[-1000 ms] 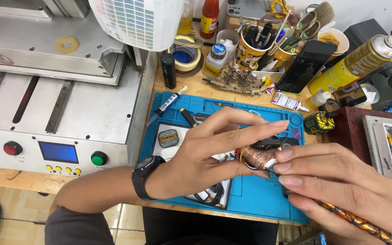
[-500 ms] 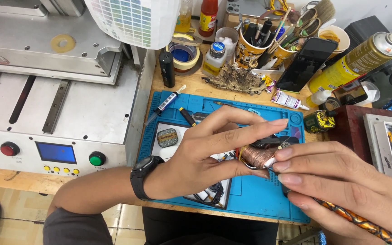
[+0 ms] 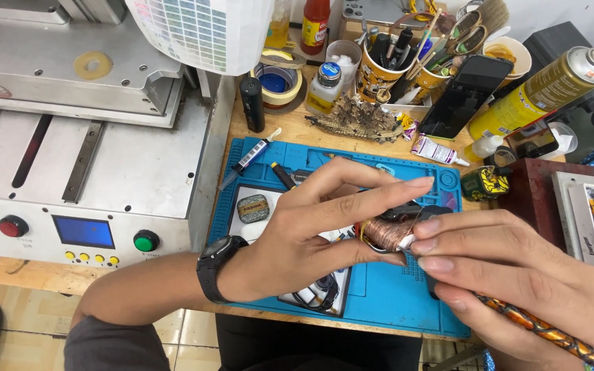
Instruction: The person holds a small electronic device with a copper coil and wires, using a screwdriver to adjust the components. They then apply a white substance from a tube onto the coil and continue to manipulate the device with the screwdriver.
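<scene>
Two hands hold a small copper wire coil [image 3: 385, 235] over a blue mat [image 3: 386, 302].

The wooden worktop [image 3: 290, 124] is crowded: a grey machine [image 3: 97, 158] with red and green buttons on the left, tape rolls, cups of tools, a yellow spray can [image 3: 541, 89] and a dark phone [image 3: 465, 96] at the back. The left hand [image 3: 311, 240], with a black watch, pinches the coil between thumb and fingers. The right hand [image 3: 510, 282] pinches the coil's other side with its fingertips and also holds an orange patterned stick [image 3: 551, 334].

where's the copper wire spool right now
In the head view, right of centre: the copper wire spool sits pinched between the left hand and right hand, above the blue mat.
</scene>
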